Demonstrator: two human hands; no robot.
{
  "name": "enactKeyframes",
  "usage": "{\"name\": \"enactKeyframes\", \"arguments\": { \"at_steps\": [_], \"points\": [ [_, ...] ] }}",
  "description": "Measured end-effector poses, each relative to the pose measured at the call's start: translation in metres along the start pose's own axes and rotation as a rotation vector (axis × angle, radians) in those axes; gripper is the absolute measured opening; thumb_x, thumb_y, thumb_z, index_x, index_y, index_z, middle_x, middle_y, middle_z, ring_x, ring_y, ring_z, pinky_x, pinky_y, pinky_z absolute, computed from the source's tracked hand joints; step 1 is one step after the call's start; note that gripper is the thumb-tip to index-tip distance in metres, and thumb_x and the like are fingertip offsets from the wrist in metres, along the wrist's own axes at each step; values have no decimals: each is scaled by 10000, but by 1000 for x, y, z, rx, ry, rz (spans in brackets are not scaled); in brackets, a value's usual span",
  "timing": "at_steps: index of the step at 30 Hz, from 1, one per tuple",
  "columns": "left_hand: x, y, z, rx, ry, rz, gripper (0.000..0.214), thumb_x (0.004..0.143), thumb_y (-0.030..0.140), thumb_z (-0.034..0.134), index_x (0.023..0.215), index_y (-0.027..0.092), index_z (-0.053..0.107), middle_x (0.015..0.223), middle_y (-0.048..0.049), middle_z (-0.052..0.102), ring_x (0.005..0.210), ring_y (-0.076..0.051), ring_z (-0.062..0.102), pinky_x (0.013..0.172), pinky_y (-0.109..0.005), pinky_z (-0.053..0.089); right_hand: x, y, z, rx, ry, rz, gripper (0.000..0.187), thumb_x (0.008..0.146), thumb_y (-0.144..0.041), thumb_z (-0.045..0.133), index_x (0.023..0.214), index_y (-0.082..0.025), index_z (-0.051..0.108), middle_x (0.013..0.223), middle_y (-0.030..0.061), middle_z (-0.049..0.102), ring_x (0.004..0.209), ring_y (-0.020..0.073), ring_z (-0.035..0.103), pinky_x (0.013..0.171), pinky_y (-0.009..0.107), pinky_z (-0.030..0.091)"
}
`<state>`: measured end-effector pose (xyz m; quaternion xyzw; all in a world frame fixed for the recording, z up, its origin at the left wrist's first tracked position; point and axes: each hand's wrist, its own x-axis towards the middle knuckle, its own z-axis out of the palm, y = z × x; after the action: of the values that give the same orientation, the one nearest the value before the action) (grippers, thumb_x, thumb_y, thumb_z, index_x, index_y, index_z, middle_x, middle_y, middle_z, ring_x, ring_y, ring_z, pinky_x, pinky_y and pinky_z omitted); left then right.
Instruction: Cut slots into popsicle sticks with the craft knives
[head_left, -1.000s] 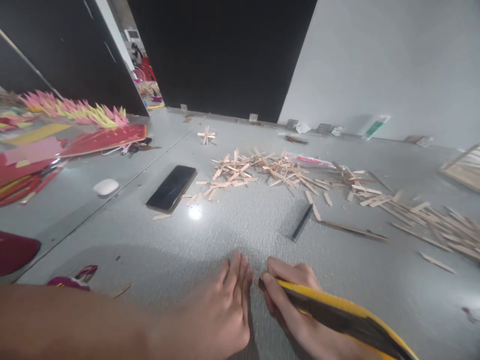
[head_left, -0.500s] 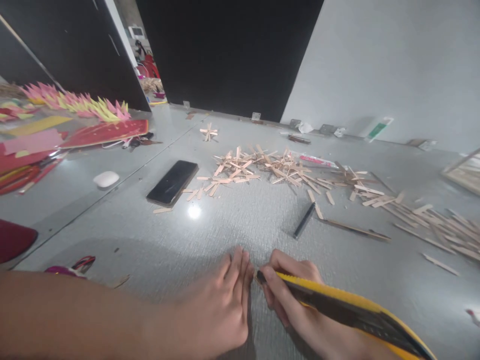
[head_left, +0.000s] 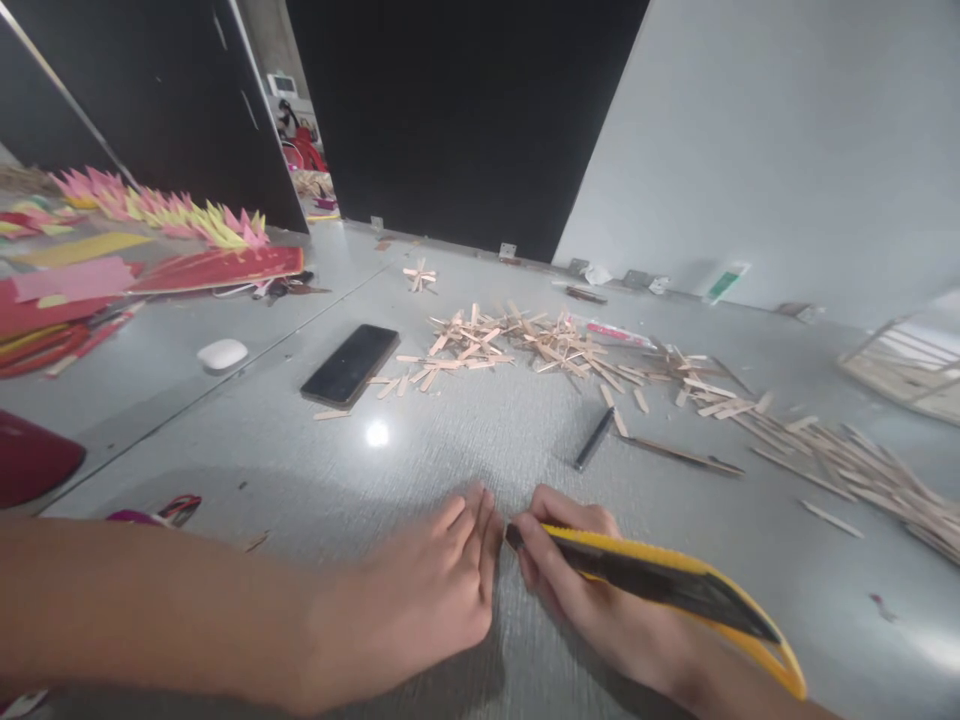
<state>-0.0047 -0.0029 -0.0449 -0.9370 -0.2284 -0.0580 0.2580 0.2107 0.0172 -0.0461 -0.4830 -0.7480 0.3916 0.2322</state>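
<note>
My right hand (head_left: 581, 590) is closed round a yellow and black utility knife (head_left: 660, 580), its tip down on the grey floor (head_left: 480, 440) right beside my left fingertips. My left hand (head_left: 427, 590) lies palm down with its fingers close together, pressing on the floor next to the knife tip. Whatever lies under those fingers is hidden. Beyond the hands, several wooden craft sticks (head_left: 525, 345) are scattered in a loose pile.
A black phone (head_left: 351, 365) and a white case (head_left: 222, 354) lie to the left. A dark pen-like stick (head_left: 595, 439) lies ahead. More sticks (head_left: 847, 460) spread to the right. Red, pink and yellow paper cut-outs (head_left: 150, 235) lie far left; scissors (head_left: 176, 508) near my forearm.
The view has shifted a little. Both hands stay together at the same spot, with the knife tip still at my left fingertips.
</note>
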Motion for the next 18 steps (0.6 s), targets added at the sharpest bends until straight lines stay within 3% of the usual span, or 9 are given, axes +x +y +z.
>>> {"name": "enactKeyframes", "arguments": {
  "at_steps": [4, 12, 18],
  "points": [
    [-1, 1, 3, -4, 4, -8, 467, 918, 236, 638, 1290, -43, 682, 1275, -279, 707, 1212, -358, 676, 1061, -479, 445, -1, 5, 0, -17, -1, 6, 436, 1067, -524, 418, 731, -248, 453, 648, -33, 557, 612, 144, 500, 664, 319, 413],
    [-1, 1, 6, -16, 18, -7, 485, 913, 264, 664, 1276, -58, 683, 1256, -294, 710, 1198, -362, 682, 1086, -492, 426, -2, 3, -3, 68, -68, 28, 454, 1086, -539, 377, 754, -248, 481, 499, -78, 475, 435, 104, 449, 521, 257, 408],
    [-3, 0, 8, -20, 10, 11, 488, 914, 240, 644, 1292, -66, 670, 1277, -295, 698, 1229, -384, 658, 1131, -531, 380, -1, 3, -4, 54, -57, 10, 420, 1074, -525, 430, 763, -244, 461, 584, -60, 526, 501, 104, 463, 554, 261, 402]
  ]
}}
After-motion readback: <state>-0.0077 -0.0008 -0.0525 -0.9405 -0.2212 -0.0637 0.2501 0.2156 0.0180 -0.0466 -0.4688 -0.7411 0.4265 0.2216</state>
